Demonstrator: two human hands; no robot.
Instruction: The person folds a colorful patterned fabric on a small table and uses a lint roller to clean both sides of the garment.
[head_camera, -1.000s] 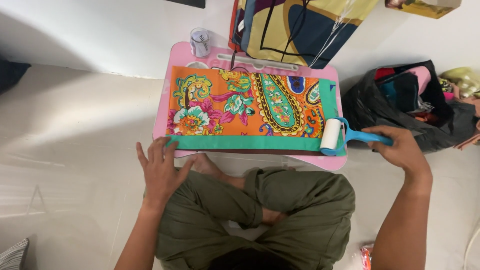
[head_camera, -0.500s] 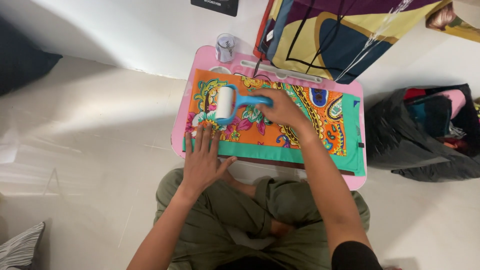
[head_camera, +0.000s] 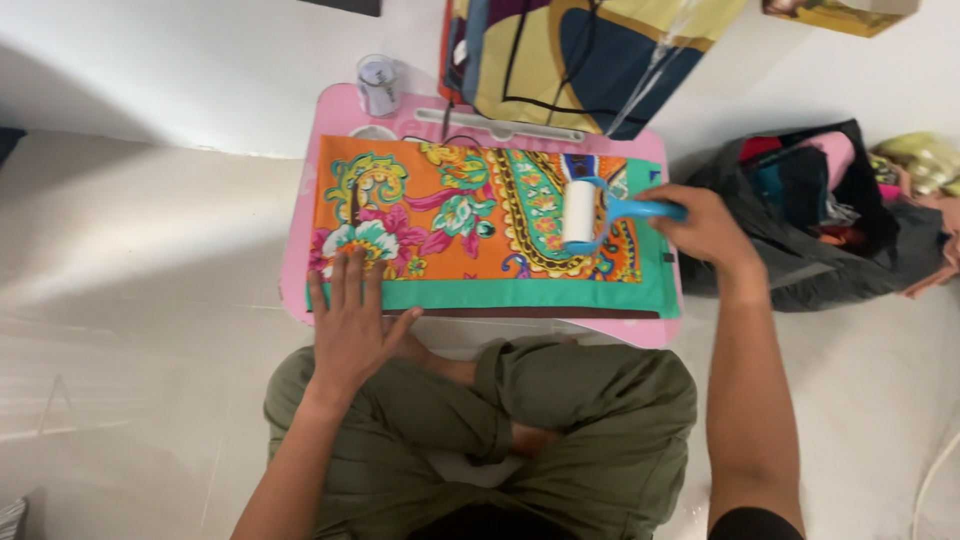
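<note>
One pass back: my right hand (head_camera: 705, 228) grips the lint roller (head_camera: 580, 213), now right; left hand (head_camera: 350, 325) flat on the patterned cloth (head_camera: 450, 220).

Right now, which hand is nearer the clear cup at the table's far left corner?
Left. The left hand lies flat on the cloth's near left edge, below the clear cup. The right hand grips the lint roller far to the cup's right.

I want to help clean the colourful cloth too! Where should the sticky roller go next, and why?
Probably roll it leftward. The right hand holds the blue-handled lint roller on the right part of the patterned cloth, so the wide stretch to its left lies ahead, and the left hand lies flat on the near left edge, pinning the cloth down.
</note>
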